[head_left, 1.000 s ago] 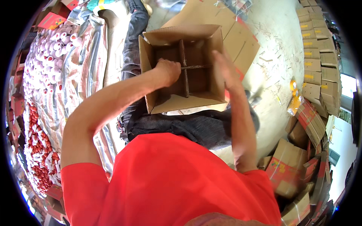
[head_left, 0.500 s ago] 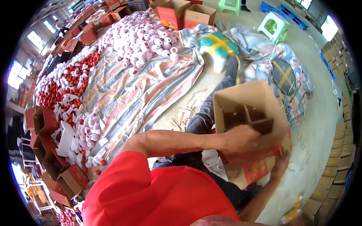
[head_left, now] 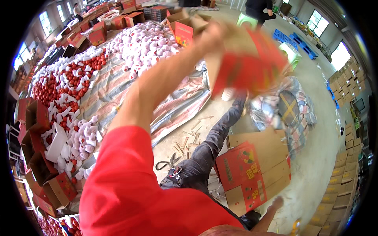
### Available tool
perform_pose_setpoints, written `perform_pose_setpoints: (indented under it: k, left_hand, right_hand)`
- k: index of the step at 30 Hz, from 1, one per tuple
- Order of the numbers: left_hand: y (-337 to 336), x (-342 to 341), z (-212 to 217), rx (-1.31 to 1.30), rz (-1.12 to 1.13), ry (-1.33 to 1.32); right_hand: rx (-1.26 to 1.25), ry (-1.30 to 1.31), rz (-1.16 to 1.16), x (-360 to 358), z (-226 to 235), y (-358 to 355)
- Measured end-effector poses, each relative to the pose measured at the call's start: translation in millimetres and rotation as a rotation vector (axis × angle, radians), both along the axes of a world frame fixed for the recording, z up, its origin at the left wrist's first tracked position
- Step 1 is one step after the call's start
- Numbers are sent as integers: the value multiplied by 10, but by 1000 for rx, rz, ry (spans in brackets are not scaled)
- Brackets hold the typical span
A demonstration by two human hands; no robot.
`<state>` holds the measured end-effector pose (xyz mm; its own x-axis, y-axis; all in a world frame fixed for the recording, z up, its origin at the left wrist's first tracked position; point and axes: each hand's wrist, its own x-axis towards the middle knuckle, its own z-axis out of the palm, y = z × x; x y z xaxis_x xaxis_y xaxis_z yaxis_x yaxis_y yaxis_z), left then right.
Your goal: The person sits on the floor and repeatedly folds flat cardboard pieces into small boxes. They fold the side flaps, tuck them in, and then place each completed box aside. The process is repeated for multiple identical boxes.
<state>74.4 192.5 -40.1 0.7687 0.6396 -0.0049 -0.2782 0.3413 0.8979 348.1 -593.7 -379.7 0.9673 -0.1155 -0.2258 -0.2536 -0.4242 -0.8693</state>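
Your left hand (head_left: 212,35) holds up a blurred red-and-brown carton (head_left: 250,65).
Its grip pinches the carton's edge, aloft ahead of you; your right hand (head_left: 277,203) is near flattened cardboard (head_left: 256,170), its grip too unclear to tell.

Bright, daylit hall. Light enters by windows (head_left: 45,23) far left and far right; bright opening (head_left: 340,56) far right blown white. Left hand (head_left: 212,33) and raised red-printed carton (head_left: 252,59) heavily motion-blurred. Scissors (head_left: 167,163) and flattened carton (head_left: 244,169) fairly crisp. Fisheye: black corners, stacked cartons (head_left: 334,185) bowed along right rim, far background soft.
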Motion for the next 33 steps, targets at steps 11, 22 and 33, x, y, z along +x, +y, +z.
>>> perform_pose_setpoints:
  k: [11,22,33]
  left_hand:
    - [706,-973,-1255,1082,748,584]
    - [-2696,508,-3591,926,-189,745]
    - [-3092,611,-3857,1133,-179,933]
  right_hand:
    - [-138,202,296,-662,-622,651]
    - [-161,76,250,-1023,-485,616]
    - [-446,-232,-68,-1197,-1113,203]
